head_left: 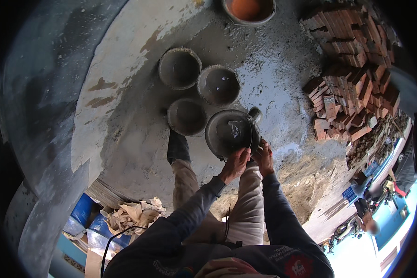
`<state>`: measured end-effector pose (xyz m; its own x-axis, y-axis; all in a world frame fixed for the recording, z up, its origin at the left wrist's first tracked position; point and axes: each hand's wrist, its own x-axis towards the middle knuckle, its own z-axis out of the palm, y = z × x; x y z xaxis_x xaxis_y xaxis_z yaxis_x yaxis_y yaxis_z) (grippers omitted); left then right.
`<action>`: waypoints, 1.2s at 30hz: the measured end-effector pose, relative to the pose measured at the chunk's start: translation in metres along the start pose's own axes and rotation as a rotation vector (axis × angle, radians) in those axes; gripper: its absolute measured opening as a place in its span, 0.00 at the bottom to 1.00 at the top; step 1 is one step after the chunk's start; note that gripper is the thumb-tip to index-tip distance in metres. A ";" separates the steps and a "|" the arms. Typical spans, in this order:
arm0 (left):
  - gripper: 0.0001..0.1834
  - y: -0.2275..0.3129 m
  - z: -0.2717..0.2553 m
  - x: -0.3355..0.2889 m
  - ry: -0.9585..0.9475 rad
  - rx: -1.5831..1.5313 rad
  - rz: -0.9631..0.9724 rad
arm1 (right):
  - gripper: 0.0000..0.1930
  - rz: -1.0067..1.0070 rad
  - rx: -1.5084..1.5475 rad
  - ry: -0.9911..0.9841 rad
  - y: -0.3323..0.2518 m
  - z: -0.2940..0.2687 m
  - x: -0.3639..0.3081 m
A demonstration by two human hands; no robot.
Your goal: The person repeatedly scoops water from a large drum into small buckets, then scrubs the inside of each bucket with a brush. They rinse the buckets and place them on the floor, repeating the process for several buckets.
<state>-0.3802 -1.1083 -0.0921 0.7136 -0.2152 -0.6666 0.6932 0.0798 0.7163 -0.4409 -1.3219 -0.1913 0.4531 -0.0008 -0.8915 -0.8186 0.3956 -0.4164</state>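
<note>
A large dark, mud-coated bucket point(227, 129) stands just ahead of my feet, with some wet material inside. My left hand point(236, 165) is closed at its near rim, thumb and fingers drawn together. Right beside it, my right hand point(264, 160) grips the rim's near right side, where a thin handle seems to run along the edge. Exactly what lies between the fingers is partly hidden. A rounded dark stub point(255, 113) shows at the bucket's far right edge. Close by are three smaller grey buckets: one left point(186, 116), one behind point(219, 85) and one farther left point(180, 69).
A bucket with orange contents point(251, 9) stands at the far edge. Stacked red bricks point(347, 97) fill the right side of the wet cement floor point(273, 78). Crumpled brown paper point(136, 214) and blue containers point(99, 227) lie at lower left. Another person point(366, 217) is at the far right.
</note>
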 end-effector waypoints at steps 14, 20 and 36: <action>0.29 0.096 -0.047 0.019 0.364 -0.036 0.186 | 0.31 -0.379 0.073 0.336 -0.115 0.182 -0.094; 0.28 0.107 -0.052 0.030 0.473 -0.094 0.223 | 0.32 -0.486 0.054 0.347 -0.144 0.221 -0.111; 0.17 0.086 -0.123 0.023 0.435 -0.978 -0.044 | 0.33 -0.939 -0.600 0.360 -0.162 0.327 -0.216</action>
<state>-0.2915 -0.9869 -0.0708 0.5267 0.1131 -0.8425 0.3611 0.8675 0.3421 -0.2903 -1.0854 0.1270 0.9210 -0.3604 -0.1479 -0.2944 -0.3952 -0.8701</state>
